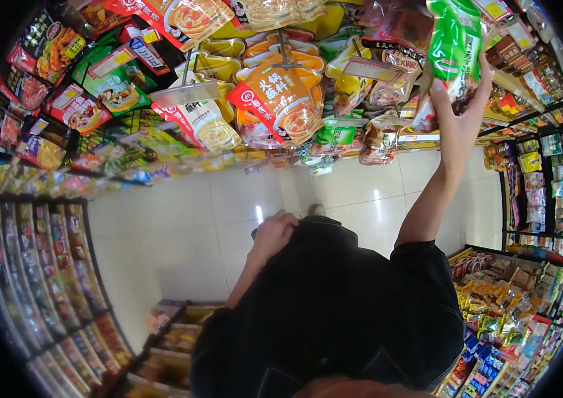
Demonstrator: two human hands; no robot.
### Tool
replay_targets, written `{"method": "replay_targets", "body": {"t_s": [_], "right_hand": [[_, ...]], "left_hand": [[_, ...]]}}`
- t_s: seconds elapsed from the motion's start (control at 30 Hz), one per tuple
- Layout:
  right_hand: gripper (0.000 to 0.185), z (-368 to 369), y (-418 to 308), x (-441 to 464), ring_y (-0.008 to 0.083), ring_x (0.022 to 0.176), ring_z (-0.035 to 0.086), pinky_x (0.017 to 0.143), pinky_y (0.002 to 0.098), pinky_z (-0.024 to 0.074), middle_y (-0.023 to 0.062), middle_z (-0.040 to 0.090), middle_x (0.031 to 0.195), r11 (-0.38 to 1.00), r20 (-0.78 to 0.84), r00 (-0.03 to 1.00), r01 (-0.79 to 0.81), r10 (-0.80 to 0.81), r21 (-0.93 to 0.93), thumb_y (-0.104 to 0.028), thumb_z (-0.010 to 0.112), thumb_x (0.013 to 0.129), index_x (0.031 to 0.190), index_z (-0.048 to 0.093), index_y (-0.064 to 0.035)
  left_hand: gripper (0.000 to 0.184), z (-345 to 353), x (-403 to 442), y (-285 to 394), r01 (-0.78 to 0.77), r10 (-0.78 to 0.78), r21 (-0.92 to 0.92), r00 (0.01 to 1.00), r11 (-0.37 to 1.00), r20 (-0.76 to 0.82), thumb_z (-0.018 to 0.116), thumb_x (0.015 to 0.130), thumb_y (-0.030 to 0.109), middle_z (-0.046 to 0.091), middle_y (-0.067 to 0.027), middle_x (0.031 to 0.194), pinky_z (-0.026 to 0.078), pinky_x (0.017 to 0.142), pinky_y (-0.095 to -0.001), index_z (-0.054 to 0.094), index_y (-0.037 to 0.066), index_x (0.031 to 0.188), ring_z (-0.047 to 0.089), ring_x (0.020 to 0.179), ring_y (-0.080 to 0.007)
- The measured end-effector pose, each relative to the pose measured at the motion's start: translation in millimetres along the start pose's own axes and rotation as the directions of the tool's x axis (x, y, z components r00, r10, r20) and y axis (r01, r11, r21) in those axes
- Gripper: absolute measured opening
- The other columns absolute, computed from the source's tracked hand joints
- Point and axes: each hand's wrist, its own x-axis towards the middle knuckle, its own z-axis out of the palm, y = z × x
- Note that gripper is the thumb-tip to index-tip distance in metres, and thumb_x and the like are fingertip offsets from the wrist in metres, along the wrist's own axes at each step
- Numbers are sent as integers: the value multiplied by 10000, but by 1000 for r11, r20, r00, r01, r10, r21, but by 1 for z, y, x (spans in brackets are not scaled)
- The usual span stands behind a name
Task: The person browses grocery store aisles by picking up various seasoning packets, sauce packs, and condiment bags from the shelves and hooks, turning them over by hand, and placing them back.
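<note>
My right hand (459, 119) is raised to the hanging packets at the upper right, with thumb and fingers around the lower part of a green and white food packet (455, 46). To its left hang an orange packet with a red corner (278, 99) and a white packet with a red corner (198, 123). Low in front of my body, my left hand (275, 233) rests near the dark clothing with its fingers curled; whether anything is between them is hidden.
Shelving with many small packets (56, 265) runs down the left. More packed shelves (547, 179) stand on the right, above a bin of bagged snacks (504, 298). Pale floor tiles (162, 232) lie below the hanging rack. A low shelf (182, 338) is behind at the lower left.
</note>
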Motion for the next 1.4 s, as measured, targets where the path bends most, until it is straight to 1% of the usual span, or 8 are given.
{"method": "replay_targets", "body": {"t_s": [0.33, 0.57, 0.7, 0.8, 0.97, 1.1, 1.23, 1.4], "right_hand": [[850, -34, -18, -29, 239, 1315, 480, 1137, 370, 361, 150, 450, 1492, 991, 138, 988, -79, 64, 108, -177, 752, 846, 1581, 338, -70], [1299, -79, 48, -141, 323, 1415, 413, 1158, 470, 346, 203, 323, 1570, 991, 264, 956, -135, 130, -1, -368, 907, 633, 1618, 134, -25], [1027, -41, 75, -157, 382, 1280, 486, 982, 454, 490, 244, 403, 1476, 974, 321, 945, 14, 62, -227, -351, 966, 635, 1506, 474, -121], [965, -17, 95, -152, 366, 1179, 516, 888, 441, 487, 212, 443, 1451, 947, 311, 949, 142, -47, -289, -422, 952, 627, 1473, 552, -188], [1024, -12, 107, -145, 368, 1295, 473, 994, 453, 474, 211, 413, 1457, 946, 304, 953, 117, -21, -302, -347, 983, 600, 1487, 509, -155], [946, 2, 126, -137, 379, 1190, 502, 915, 462, 453, 215, 451, 1436, 963, 231, 970, 135, -79, -234, -435, 940, 628, 1456, 560, -179], [943, 26, 143, -126, 386, 1207, 491, 939, 478, 434, 225, 449, 1455, 959, 211, 968, 182, -137, -215, -399, 931, 633, 1465, 543, -181], [877, 56, 150, -121, 413, 1237, 476, 972, 485, 407, 258, 443, 1461, 971, 96, 980, 185, -171, -152, -312, 898, 669, 1459, 541, -181]], "left_hand": [[104, -2, 13, 11, -56, 54, -53, 998, 997, -43, 615, 886, 55, 644, -115, 942, 546, 749, -451, 665, 104, 963, 668, 860, -362], [135, -23, 30, 57, -98, 53, -300, 987, 949, -153, 622, 911, -11, 656, -95, 941, 543, 751, -348, 693, 53, 1007, 672, 816, -251], [147, -47, 79, 98, -290, 156, -586, 951, 756, -268, 583, 984, -15, 673, -82, 1060, 523, 844, -314, 638, -28, 1120, 647, 923, -160], [279, -71, 133, 164, -355, 152, -677, 928, 645, -341, 601, 1007, 24, 655, -91, 1149, 516, 873, -312, 586, -26, 1281, 623, 975, -147], [367, -74, 163, 196, -356, 250, -127, 829, 926, -500, 659, 973, 92, 639, -125, 1228, 497, 896, -333, 592, 18, 1327, 613, 1036, -193], [463, -61, 181, 199, -330, 465, 335, 716, 883, -520, 689, 929, 127, 583, -133, 1361, 461, 950, -403, 585, 54, 1374, 571, 1150, -284], [517, -37, 197, 202, -178, 473, 515, 709, 838, -524, 609, 967, 245, 457, -133, 1522, 295, 1100, -548, 542, 67, 1448, 434, 1356, -344], [554, -28, 209, 204, -73, 471, 596, 691, 799, -548, 581, 974, 297, 448, -150, 1532, 162, 1160, -613, 518, 34, 1457, 354, 1458, -374]]}}
